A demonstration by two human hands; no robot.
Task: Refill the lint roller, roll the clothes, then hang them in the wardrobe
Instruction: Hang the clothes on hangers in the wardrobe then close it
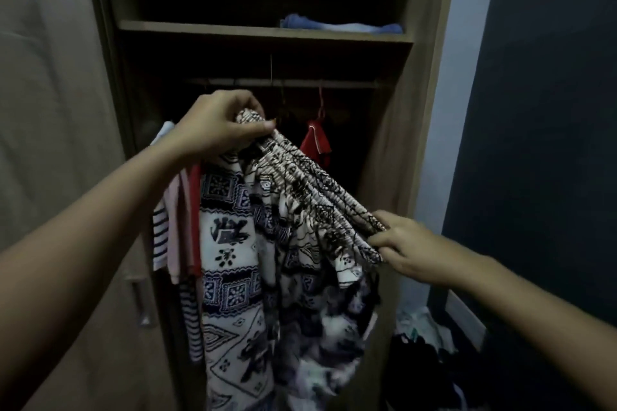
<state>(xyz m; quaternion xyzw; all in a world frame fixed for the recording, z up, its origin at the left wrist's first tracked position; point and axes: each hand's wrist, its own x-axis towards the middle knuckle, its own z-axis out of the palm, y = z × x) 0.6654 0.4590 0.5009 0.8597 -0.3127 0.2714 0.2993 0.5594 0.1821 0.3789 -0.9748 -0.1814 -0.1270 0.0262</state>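
I hold a black-and-white patterned garment (300, 190) by its gathered elastic waistband in front of the open wardrobe (394, 130). My left hand (220, 125) grips one end of the waistband up high, just below the hanging rail (283, 83). My right hand (410, 245) grips the other end lower and to the right, so the band slants down. The rest of the cloth hangs down between my arms. No lint roller is in view.
A red garment (315, 140) hangs on a hanger from the rail. Striped and pink clothes (173, 230) hang at the left. Folded blue cloth (340, 25) lies on the upper shelf. The closed wardrobe door's handle (140, 302) is lower left. Clothes lie piled on the floor (424, 340) at the right.
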